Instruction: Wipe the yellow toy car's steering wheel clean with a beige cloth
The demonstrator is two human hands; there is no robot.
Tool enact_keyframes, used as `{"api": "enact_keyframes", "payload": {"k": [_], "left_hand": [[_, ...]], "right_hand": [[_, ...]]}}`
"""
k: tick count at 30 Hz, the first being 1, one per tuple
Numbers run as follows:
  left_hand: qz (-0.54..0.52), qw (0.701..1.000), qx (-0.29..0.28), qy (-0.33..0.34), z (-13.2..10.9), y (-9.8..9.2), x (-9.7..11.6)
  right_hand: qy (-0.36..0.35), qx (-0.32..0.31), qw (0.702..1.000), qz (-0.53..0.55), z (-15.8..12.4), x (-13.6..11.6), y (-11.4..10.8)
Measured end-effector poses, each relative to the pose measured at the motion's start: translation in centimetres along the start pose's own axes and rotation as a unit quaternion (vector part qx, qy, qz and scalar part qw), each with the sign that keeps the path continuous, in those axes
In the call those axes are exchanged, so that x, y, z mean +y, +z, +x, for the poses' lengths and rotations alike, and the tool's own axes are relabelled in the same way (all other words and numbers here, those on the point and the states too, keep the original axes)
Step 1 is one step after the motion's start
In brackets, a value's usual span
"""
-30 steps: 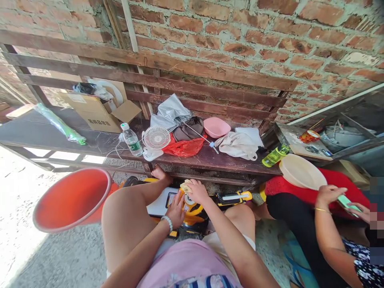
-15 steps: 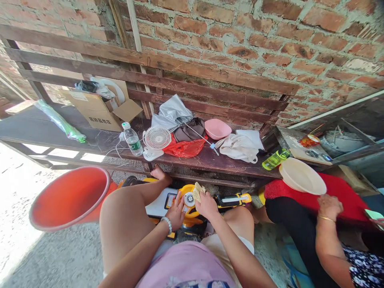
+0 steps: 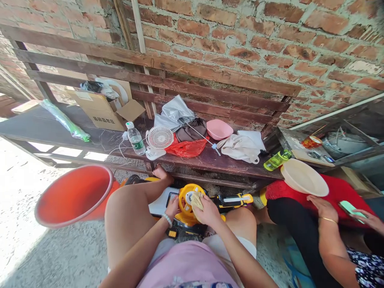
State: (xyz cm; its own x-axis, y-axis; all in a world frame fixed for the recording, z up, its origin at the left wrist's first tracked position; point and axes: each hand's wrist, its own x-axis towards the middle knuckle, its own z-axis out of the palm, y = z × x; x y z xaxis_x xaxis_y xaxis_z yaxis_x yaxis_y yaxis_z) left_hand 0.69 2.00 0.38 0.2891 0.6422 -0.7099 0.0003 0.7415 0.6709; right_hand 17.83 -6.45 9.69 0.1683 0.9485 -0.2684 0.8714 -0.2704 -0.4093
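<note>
A yellow toy ride-on car with a yellow steering wheel [image 3: 185, 199] stands between my knees. My right hand [image 3: 207, 210] is closed on a pale folded cloth [image 3: 196, 200] and presses it against the wheel's right side. My left hand [image 3: 172, 207] grips the wheel's left rim, a bead bracelet on its wrist. My foot [image 3: 160, 173] rests on the car's front, under the bench.
A dark wooden bench [image 3: 210, 160] against the brick wall holds a water bottle [image 3: 135, 139], small white fan [image 3: 159, 141], red bag, pink bowl [image 3: 219, 129], cardboard box. An orange tub [image 3: 73, 196] lies at left. Another person [image 3: 327, 224] sits at right holding a phone.
My right hand has slid the cloth down from the top of the steering wheel to its right side. The person at right has lowered a hand onto the red thing.
</note>
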Motion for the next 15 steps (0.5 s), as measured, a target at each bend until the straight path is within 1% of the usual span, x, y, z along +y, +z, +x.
{"api": "enact_keyframes", "payload": {"k": [1,2,3,4,5,7,9,11,13,15], "left_hand": [[-0.035,0.998,0.001,-0.05,-0.1,0.0,0.5],[-0.073,0.994,0.006,-0.076,-0.3,-0.1,1.0],[-0.1,0.991,0.012,-0.093,-0.5,-0.1,1.5],[-0.127,0.987,0.013,-0.1,-0.7,-0.2,1.8],[-0.15,0.983,0.015,-0.104,-0.9,-0.2,2.0],[-0.176,0.978,0.017,-0.109,-1.2,-0.4,2.3],[-0.186,0.976,0.02,-0.111,-1.4,-0.4,2.4],[-0.194,0.975,0.019,-0.107,-1.4,-0.4,2.5],[-0.224,0.971,-0.002,-0.087,-1.3,-0.1,2.5],[-0.265,0.962,-0.022,-0.061,-1.1,0.1,2.4]], "right_hand": [[-0.006,0.034,0.999,-0.015,1.2,-0.2,-0.6],[-0.009,0.059,0.998,-0.032,2.4,-0.5,-1.1],[-0.006,0.068,0.997,-0.047,3.7,-0.8,-1.3],[-0.004,0.061,0.996,-0.061,4.9,-1.3,-1.3],[-0.005,0.04,0.996,-0.076,5.9,-1.8,-1.1],[-0.029,-0.007,0.994,-0.108,7.0,-3.0,0.1],[-0.087,-0.039,0.986,-0.134,6.9,-4.2,1.9],[-0.14,-0.049,0.977,-0.151,5.8,-5.1,3.7],[-0.164,-0.055,0.972,-0.162,4.1,-5.7,5.2],[-0.169,-0.057,0.97,-0.167,2.4,-5.9,6.2]]}}
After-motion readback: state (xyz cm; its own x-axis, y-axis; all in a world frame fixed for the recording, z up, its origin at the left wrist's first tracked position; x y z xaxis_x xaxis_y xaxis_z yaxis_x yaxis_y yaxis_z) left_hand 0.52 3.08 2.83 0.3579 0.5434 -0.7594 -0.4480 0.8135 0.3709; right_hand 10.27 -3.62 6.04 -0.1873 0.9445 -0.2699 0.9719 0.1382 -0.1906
